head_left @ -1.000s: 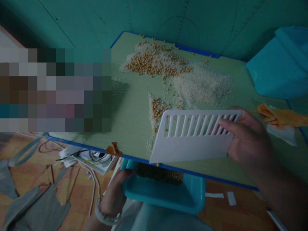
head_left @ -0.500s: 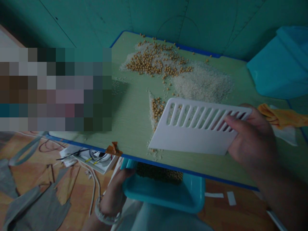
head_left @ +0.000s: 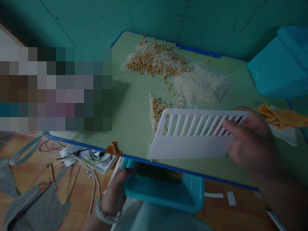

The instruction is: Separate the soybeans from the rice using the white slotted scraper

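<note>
My right hand [head_left: 250, 144] grips the right end of a white slotted plastic scraper [head_left: 192, 134], whose lower edge rests on the green table [head_left: 132, 122] near its front blue rim. A narrow line of yellow beans and rice [head_left: 155, 110] lies just left of the scraper. My left hand [head_left: 115, 192], with a bracelet at the wrist, holds a teal plastic tub [head_left: 166, 191] under the table's edge; beans lie inside it. A larger heap of beans [head_left: 156, 61] and a spread of rice [head_left: 202, 85] sit farther back.
A blue bin [head_left: 281, 67] stands at the right, with an orange cloth [head_left: 279, 117] beside it. On the tiled floor to the left lie cables and a white power strip [head_left: 96, 158], plus grey fabric [head_left: 36, 205]. A teal wall is behind the table.
The scraper lifted back away from the edge, then swept forward again to the front rim, pushing beans and rice toward the tub. The left hand and tub stayed put.
</note>
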Demonstrator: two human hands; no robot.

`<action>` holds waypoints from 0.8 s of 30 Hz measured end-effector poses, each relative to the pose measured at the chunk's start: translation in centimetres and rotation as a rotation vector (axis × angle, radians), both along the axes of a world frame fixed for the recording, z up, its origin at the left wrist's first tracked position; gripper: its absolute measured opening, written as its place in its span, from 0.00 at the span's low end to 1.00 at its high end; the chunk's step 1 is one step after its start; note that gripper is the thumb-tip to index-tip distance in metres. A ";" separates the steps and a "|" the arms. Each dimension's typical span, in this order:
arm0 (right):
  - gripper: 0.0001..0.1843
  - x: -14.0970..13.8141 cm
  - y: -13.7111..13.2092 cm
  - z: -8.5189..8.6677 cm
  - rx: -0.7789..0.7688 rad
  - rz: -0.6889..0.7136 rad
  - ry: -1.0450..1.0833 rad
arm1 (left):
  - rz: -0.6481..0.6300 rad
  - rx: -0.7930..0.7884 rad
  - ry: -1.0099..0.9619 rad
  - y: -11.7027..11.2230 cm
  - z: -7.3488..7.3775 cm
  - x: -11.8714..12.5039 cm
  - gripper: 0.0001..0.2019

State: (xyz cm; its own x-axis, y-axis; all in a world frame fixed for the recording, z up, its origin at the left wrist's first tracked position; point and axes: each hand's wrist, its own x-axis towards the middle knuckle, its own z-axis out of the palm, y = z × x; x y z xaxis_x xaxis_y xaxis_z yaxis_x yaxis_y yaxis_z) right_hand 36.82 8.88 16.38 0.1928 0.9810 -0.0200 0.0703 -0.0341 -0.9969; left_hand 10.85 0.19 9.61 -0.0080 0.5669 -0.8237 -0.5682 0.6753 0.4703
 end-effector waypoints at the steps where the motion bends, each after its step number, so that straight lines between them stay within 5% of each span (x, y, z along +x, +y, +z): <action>1: 0.06 0.0 0.0 0.0 -0.004 0.005 0.003 | -0.002 0.001 -0.002 0.0 -0.1 0.0 0.07; 8: 0.07 -0.3 -0.3 0.1 -0.016 0.052 0.033 | 0.004 -0.005 0.035 0.0 -0.2 0.0 0.08; 16: 0.07 -0.3 1.3 0.7 0.079 -0.343 0.054 | -0.034 0.031 0.028 -0.2 -0.7 0.0 0.08; 24: 0.07 -0.5 1.5 0.3 0.097 -0.307 0.057 | 0.003 0.006 0.017 -0.2 -0.2 -0.1 0.08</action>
State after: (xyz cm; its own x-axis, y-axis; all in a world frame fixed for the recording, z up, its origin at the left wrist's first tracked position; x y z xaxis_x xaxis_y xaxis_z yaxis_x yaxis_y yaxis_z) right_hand 36.28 10.34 16.64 0.4809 0.8752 0.0517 0.0155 0.0505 -0.9986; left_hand 10.76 -0.04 9.39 -0.0237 0.5719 -0.8200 -0.5622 0.6706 0.4840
